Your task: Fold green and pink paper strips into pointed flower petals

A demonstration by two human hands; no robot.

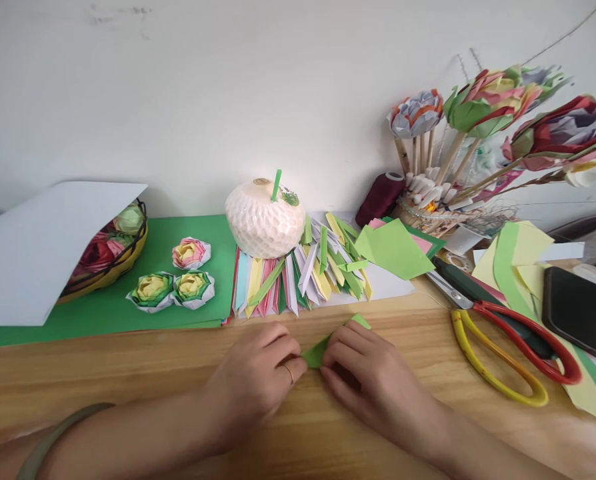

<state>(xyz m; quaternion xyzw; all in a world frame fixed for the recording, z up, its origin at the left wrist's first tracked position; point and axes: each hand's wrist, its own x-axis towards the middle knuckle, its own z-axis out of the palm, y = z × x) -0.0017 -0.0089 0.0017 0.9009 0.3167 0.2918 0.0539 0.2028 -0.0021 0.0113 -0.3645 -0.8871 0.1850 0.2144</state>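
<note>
A small green paper piece [316, 355] lies between my hands near the middle of the wooden table, with one corner showing above my right fingers. My left hand [265, 367] has its fingers curled together on the paper's left end; a thin ring is on one finger. On the paper's right part, my right hand [365, 370] is closed, its thumb and fingers pinching it. Both palms face down or inward, and the fingers hide much of the paper. Just beyond my hands are many folded paper strips [311, 267] in green, yellow, pink and white.
Scissors [498, 333] and a black phone [581, 310] lie at the right. Three paper flowers [194, 287] rest on green sheets [103, 323]. A white textured container [265, 217] stands behind the strips. Paper flowers on sticks [488, 107] rise back right; white paper [43, 247] covers a basket [103, 277].
</note>
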